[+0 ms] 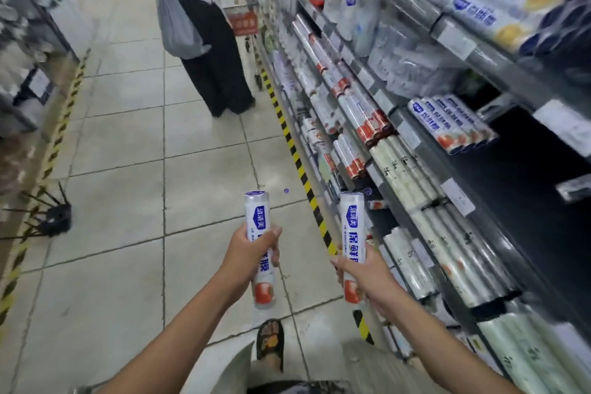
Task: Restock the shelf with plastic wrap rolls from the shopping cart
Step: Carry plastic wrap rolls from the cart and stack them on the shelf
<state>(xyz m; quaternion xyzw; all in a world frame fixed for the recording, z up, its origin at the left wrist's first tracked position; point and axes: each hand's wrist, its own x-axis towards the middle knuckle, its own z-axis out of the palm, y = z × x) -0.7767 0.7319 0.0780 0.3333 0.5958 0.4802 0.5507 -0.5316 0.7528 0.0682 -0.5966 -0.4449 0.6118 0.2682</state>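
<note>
Plastic wrap rolls, one upright in each of your hands.
Your left hand (246, 257) grips one roll (260, 249); your right hand (361, 272) grips another (352, 233), beside the shelf (415, 144).

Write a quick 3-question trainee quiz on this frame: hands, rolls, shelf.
1. True or false: each hand holds one plastic wrap roll.
2. The shelving stands on the wearer's: A) left B) right C) behind.
3. Name the fruit-coloured patch's end on the held rolls: top or bottom?

Key:
1. True: left hand has a grip on the left roll; right hand on the right roll.
2. B: shelving.
3. Bottom.
</note>
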